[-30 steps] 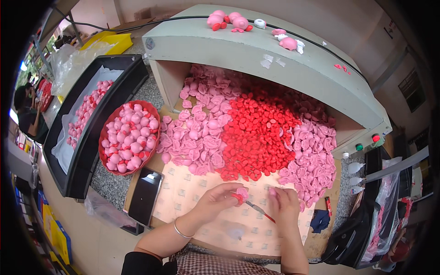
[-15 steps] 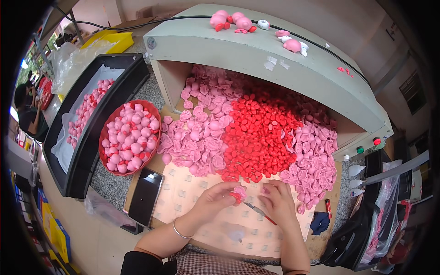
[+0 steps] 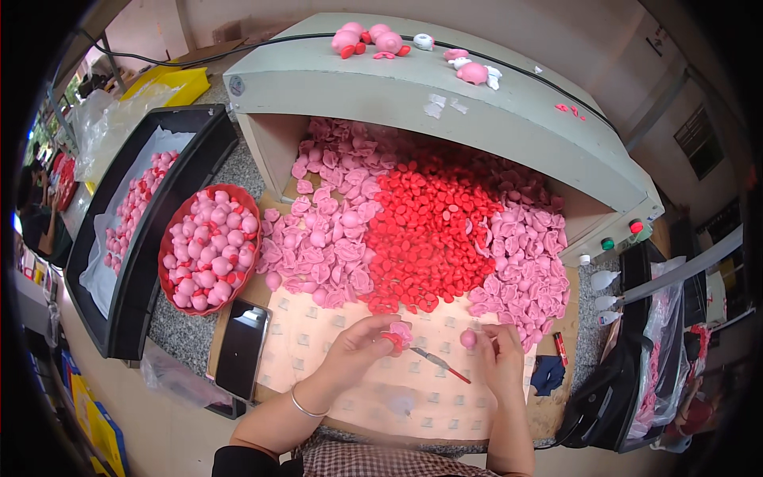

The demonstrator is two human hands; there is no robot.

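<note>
My left hand (image 3: 359, 348) pinches a small pink piece with a red part (image 3: 396, 335) over the pale work mat (image 3: 318, 350). My right hand (image 3: 499, 359) holds a small round pink piece (image 3: 468, 339) at its fingertips and a thin red-handled tool (image 3: 442, 365) that points toward my left hand. The two hands are a short way apart. Just beyond them lie a pile of red caps (image 3: 425, 234) and heaps of pink shells (image 3: 334, 238) on both sides of it.
A red bowl (image 3: 168, 238) full of pink pieces stands at the left, beside a black tray (image 3: 135, 286) lined with plastic. A dark phone (image 3: 241, 348) lies left of the mat. A grey hood (image 3: 493, 119) covers the piles, with pink figures on top. Small bottles (image 3: 606, 280) stand at the right.
My hands have drawn slightly apart. The right hand now shows a round pink piece at its fingertips, while the left keeps the pink and red piece.
</note>
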